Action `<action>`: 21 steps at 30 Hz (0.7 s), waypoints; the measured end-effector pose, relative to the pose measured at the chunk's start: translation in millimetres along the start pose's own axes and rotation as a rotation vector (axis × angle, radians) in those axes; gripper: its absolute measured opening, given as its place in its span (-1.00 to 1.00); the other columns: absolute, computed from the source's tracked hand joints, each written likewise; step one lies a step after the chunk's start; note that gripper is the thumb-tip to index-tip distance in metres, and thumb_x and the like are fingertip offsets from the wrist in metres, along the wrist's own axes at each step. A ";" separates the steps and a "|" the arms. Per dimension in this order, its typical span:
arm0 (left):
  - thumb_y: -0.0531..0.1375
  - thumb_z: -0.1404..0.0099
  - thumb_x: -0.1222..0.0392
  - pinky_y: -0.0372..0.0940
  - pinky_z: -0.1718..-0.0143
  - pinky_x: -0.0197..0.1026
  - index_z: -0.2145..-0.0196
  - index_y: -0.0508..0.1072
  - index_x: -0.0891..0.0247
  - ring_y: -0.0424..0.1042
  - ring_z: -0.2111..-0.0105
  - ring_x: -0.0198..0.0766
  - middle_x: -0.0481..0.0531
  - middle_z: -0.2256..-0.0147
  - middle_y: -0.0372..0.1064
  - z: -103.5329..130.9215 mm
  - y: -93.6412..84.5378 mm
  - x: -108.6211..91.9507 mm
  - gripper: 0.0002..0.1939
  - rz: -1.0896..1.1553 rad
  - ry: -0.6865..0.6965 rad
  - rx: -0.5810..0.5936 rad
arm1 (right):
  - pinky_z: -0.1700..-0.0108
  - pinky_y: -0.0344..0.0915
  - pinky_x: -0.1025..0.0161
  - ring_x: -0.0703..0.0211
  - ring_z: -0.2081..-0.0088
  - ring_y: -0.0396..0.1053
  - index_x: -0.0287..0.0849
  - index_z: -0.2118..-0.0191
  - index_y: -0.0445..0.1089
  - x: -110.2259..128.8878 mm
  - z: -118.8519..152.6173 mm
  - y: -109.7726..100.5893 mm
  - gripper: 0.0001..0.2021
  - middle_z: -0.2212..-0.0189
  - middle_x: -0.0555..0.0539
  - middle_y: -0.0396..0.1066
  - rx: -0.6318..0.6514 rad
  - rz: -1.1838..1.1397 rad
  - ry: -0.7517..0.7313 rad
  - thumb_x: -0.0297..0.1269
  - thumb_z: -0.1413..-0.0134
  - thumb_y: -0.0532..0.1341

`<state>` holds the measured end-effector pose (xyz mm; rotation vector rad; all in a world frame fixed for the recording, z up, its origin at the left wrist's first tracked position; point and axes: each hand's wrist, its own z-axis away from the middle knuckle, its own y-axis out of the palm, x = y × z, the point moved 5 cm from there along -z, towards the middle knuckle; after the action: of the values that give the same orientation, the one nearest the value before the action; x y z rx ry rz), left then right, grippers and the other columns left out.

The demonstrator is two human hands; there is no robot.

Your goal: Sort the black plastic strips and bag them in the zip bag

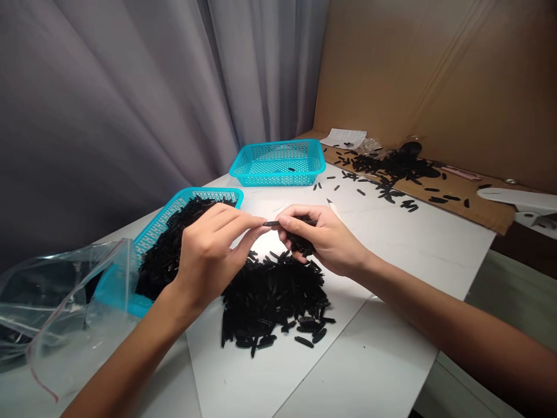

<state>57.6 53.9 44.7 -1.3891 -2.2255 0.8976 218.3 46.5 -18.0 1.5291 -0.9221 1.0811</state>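
Between my hands is a slim, elongated black piece [272, 223], whose exact kind I cannot make out. My left hand [209, 249] is closed, pinching its left end between thumb and fingertips. My right hand [328, 238] grips the other end with thumb and index finger, and its curled fingers hold a bunch of similar black pieces [300, 242]. Just below both hands, a loose pile of black pieces [274, 296] lies on a white sheet [243, 383]. Left of my left hand, a blue perforated basket [191, 191] is heaped with more of them, partly hidden by my wrist.
A second blue basket [278, 177] with a small black piece inside stands at the back. Clear plastic bags [96, 313] lie at left. Black pieces [395, 168] are scattered over cardboard [470, 212] at right, near a white-handled tool [522, 200]. A grey curtain [130, 87] hangs behind.
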 end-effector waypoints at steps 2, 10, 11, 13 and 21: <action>0.27 -0.37 0.31 0.39 0.23 -0.12 0.26 0.53 0.19 0.51 0.32 -0.20 -0.01 0.34 0.59 -0.3 1.3 -0.9 -0.95 0.010 -0.009 0.019 | 0.64 0.22 0.43 0.34 0.51 0.30 -0.25 0.39 0.46 0.8 0.3 1.0 -0.68 0.48 0.00 0.36 0.011 -0.030 0.007 -0.07 -0.12 0.40; 0.20 -0.41 0.21 0.27 0.37 -0.12 0.32 0.52 0.18 0.49 0.33 -0.12 0.03 0.36 0.56 4.9 2.8 16.7 -0.86 -0.219 -0.099 0.142 | 0.63 0.13 0.44 0.34 0.50 0.25 -0.26 0.30 0.52 -10.9 -0.4 2.2 -0.75 0.47 0.00 0.35 -0.014 -0.154 0.137 -0.13 -0.15 0.37; 0.21 -0.41 0.16 0.21 0.43 -0.12 0.33 0.53 0.18 0.47 0.36 -0.09 0.05 0.38 0.54 7.1 -0.6 26.2 -0.85 -0.322 -0.153 0.161 | 0.62 0.13 0.44 0.34 0.50 0.25 -0.27 0.28 0.53 -14.1 -0.4 1.5 -0.76 0.47 -0.01 0.34 -0.026 -0.165 0.176 -0.14 -0.17 0.36; 0.25 -0.37 0.05 0.10 0.51 -0.13 0.31 0.54 0.17 0.43 0.43 -0.05 0.07 0.44 0.49 10.1 -9.4 42.7 -0.83 -0.461 -0.245 0.180 | 0.60 0.13 0.43 0.35 0.49 0.23 -0.29 0.23 0.54 -19.6 -0.2 0.0 -0.76 0.47 -0.02 0.34 -0.056 -0.193 0.245 -0.16 -0.22 0.33; 0.20 -0.43 0.22 0.36 0.12 -0.12 0.06 0.51 0.17 0.48 0.13 -0.14 0.05 0.11 0.51 1.3 13.3 -0.4 -0.84 0.115 -0.027 0.420 | 0.60 0.12 0.45 0.35 0.51 0.23 -0.29 0.34 0.47 -30.7 1.2 7.0 -0.66 0.51 -0.03 0.34 -0.024 -0.264 0.319 -0.05 -0.26 0.29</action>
<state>65.8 57.3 34.7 -1.3142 -1.8446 1.3375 202.5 44.9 -45.2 1.3635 -0.4982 1.0758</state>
